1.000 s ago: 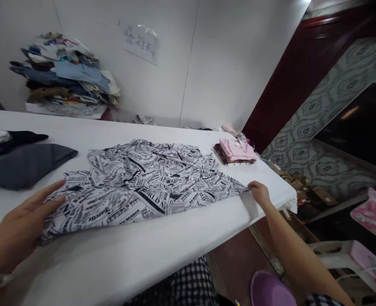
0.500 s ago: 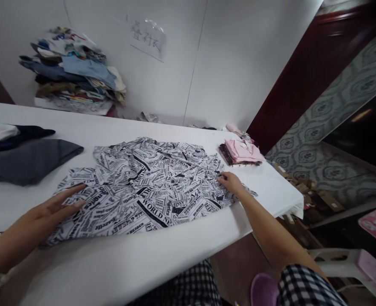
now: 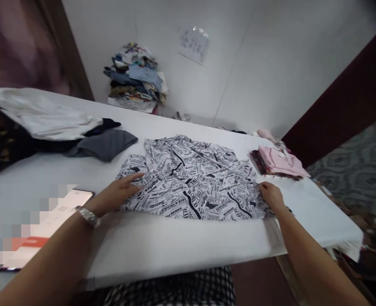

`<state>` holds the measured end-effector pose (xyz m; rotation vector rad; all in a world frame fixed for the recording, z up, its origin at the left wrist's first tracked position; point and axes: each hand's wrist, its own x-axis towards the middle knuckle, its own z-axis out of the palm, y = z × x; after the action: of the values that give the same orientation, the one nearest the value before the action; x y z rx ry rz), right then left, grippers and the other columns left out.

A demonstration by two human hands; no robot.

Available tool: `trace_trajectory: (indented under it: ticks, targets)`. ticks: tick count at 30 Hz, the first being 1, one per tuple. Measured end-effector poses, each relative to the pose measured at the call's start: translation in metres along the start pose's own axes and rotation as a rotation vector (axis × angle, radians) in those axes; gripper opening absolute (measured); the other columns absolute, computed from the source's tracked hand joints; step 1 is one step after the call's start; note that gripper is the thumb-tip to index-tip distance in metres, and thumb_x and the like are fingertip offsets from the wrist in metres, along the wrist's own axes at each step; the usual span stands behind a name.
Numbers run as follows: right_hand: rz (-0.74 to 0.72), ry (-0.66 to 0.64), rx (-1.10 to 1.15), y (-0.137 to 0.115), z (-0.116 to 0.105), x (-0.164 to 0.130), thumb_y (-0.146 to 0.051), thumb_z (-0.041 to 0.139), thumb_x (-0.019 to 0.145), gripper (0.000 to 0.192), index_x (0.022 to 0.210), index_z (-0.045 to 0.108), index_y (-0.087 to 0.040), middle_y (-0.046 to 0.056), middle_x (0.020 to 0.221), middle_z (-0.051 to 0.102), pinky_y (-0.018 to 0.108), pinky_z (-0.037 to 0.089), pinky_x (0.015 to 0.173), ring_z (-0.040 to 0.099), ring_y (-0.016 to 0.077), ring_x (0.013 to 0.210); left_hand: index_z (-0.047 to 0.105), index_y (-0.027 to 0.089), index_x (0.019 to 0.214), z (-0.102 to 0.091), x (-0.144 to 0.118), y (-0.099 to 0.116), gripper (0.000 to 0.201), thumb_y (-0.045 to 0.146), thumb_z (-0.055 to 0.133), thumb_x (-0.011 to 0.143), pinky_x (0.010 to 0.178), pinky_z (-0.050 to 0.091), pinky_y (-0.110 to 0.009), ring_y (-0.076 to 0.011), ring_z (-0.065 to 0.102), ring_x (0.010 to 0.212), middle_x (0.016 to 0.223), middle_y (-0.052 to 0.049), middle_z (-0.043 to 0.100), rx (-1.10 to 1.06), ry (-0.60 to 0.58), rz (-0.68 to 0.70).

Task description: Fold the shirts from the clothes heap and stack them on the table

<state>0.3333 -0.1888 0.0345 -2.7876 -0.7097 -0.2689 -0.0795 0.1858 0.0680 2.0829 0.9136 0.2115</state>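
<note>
On the white table [image 3: 181,246], a black-and-white newsprint-patterned shirt [image 3: 197,182] lies spread flat, near the front edge and roughly in the middle of the surface; both of the person's hands rest on it. At its left edge the left hand [image 3: 119,193] lies palm down with the fingers stretched out and pointing to the right across the cloth, open and pressing rather than gripping; a metal watch [image 3: 88,216] sits on that wrist. At the shirt's right edge the right hand [image 3: 270,194] rests on the fabric near its lower right corner, the fingers curled down onto the cloth; whether they pinch the edge or only press it I cannot tell.

Left of the shirt, just apart from it, lies a grey garment [image 3: 108,143], with dark and pale clothes [image 3: 38,123] heaped further left; beside the left forearm a phone [image 3: 57,221] lies flat on the table, its screen partly blurred out. Right of the shirt, near the table's far right corner, sits a small stack of folded pink clothes [image 3: 278,161]. Beyond the table, against the white wall, stands a tall pile of mixed clothes [image 3: 135,78], and a paper note [image 3: 193,44] is stuck on the wall to its right. Below the table edge checked fabric [image 3: 175,289] shows on the person's lap.
</note>
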Motion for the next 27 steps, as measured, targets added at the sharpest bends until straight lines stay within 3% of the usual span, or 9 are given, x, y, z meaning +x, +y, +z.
trace_trajectory:
  ticks: [4, 7, 9, 12, 14, 17, 22, 27]
  targets:
    - [0.048, 0.100, -0.018, 0.001, -0.002, 0.012, -0.037, 0.043, 0.081, 0.035, 0.094, 0.071, -0.021, 0.010, 0.088, 0.072, 0.030, 0.038, 0.062, 0.062, 0.0234, 0.076, 0.049, 0.015, 0.132, 0.001, 0.000, -0.002, 0.070, 0.054, 0.048, 0.073, 0.046, 0.018, -0.024, -0.0108, 0.025, 0.044, 0.050, 0.008, 0.021, -0.085, -0.011, -0.021]
    - [0.059, -0.044, -0.116, 0.004, 0.000, 0.018, -0.035, 0.046, 0.079, 0.031, 0.086, 0.072, -0.020, 0.011, 0.085, 0.072, 0.031, 0.039, 0.060, 0.063, 0.0252, 0.075, 0.049, 0.014, 0.132, 0.003, 0.000, -0.007, 0.070, 0.054, 0.049, 0.074, 0.047, 0.019, -0.024, -0.0111, 0.028, 0.045, 0.050, 0.008, 0.024, -0.086, -0.043, 0.012]
    - [0.033, -0.117, -0.162, 0.003, 0.002, 0.022, -0.031, 0.048, 0.077, 0.028, 0.085, 0.072, -0.019, 0.013, 0.087, 0.072, 0.032, 0.042, 0.064, 0.064, 0.0270, 0.079, 0.050, 0.015, 0.132, 0.004, 0.000, -0.010, 0.071, 0.056, 0.050, 0.075, 0.049, 0.026, -0.025, -0.0128, 0.037, 0.049, 0.052, 0.007, 0.034, -0.055, -0.094, 0.061]
    - [-0.080, -0.028, -0.084, -0.017, 0.003, 0.028, -0.029, 0.048, 0.075, 0.034, 0.097, 0.071, -0.016, 0.015, 0.101, 0.071, 0.036, 0.045, 0.077, 0.064, 0.0290, 0.091, 0.051, 0.018, 0.132, 0.006, -0.002, -0.011, 0.067, 0.057, 0.047, 0.078, 0.061, 0.040, -0.028, -0.0188, 0.055, 0.066, 0.073, -0.001, 0.061, 0.023, -0.144, 0.102]
    - [-0.188, 0.019, 0.070, -0.047, 0.002, 0.031, -0.032, 0.049, 0.075, 0.038, 0.101, 0.070, -0.016, 0.014, 0.107, 0.069, 0.038, 0.045, 0.085, 0.062, 0.0291, 0.098, 0.052, 0.017, 0.131, 0.007, -0.003, -0.009, 0.063, 0.055, 0.043, 0.081, 0.075, 0.045, -0.032, -0.0237, 0.061, 0.086, 0.100, -0.008, 0.068, 0.096, -0.143, 0.108]
    - [-0.292, -0.063, 0.329, -0.116, 0.001, 0.030, -0.041, 0.051, 0.075, 0.037, 0.096, 0.072, -0.019, 0.009, 0.102, 0.071, 0.039, 0.046, 0.087, 0.063, 0.0276, 0.095, 0.055, 0.016, 0.129, 0.011, -0.003, -0.005, 0.058, 0.048, 0.039, 0.083, 0.094, 0.041, -0.036, -0.0273, 0.057, 0.111, 0.126, -0.011, 0.061, 0.229, -0.116, 0.104]
    - [-0.470, -0.300, 0.589, -0.244, 0.014, 0.024, -0.043, 0.053, 0.077, 0.030, 0.087, 0.072, -0.023, 0.002, 0.087, 0.072, 0.033, 0.047, 0.077, 0.063, 0.0225, 0.083, 0.056, 0.021, 0.127, 0.016, -0.004, -0.002, 0.052, 0.044, 0.036, 0.085, 0.097, 0.041, -0.039, -0.0273, 0.055, 0.117, 0.130, -0.009, 0.059, 0.295, -0.101, 0.096]
    - [-0.620, -0.321, 0.538, -0.350, 0.035, 0.033, -0.037, 0.049, 0.079, 0.028, 0.078, 0.071, -0.020, 0.000, 0.071, 0.067, 0.026, 0.043, 0.068, 0.060, 0.0184, 0.074, 0.058, 0.023, 0.123, 0.019, -0.009, 0.001, 0.045, 0.037, 0.037, 0.086, 0.091, 0.045, -0.040, -0.0281, 0.058, 0.113, 0.125, -0.010, 0.063, 0.331, -0.073, 0.071]
